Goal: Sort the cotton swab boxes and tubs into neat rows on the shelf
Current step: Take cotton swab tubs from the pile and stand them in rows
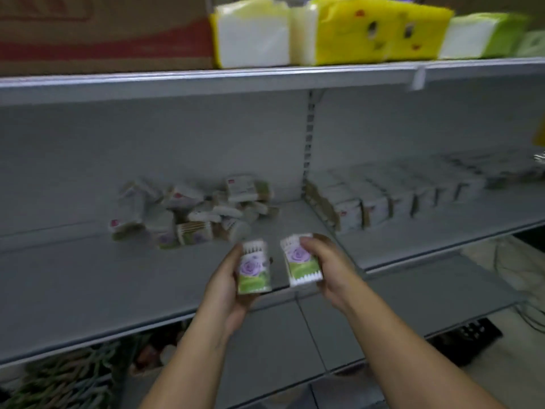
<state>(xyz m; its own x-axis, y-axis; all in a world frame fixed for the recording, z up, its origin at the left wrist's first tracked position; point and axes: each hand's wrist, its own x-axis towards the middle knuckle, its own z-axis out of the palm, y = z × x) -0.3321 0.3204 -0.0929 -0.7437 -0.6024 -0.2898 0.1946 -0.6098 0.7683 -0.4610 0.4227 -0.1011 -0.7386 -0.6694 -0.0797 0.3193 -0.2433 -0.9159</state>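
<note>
My left hand (228, 286) grips a cotton swab box (253, 268) with a purple rose and green label, held upright over the grey shelf's (88, 290) front. My right hand (327, 262) grips a second such box (299, 259), tilted slightly, just to the right of the first. Behind them a loose heap of swab boxes and tubs (191, 211) lies jumbled on the shelf. To the right of the shelf upright, a neat row of swab boxes (383, 196) runs back along the adjoining shelf. The frame is blurred.
The upper shelf (206, 81) carries a cardboard carton (103, 31) and tissue packs in white, yellow and green (368, 28). A lower shelf (295, 335) juts out under my arms. Bundled goods (59, 376) lie at bottom left; a black crate (469, 335) sits on the floor at right.
</note>
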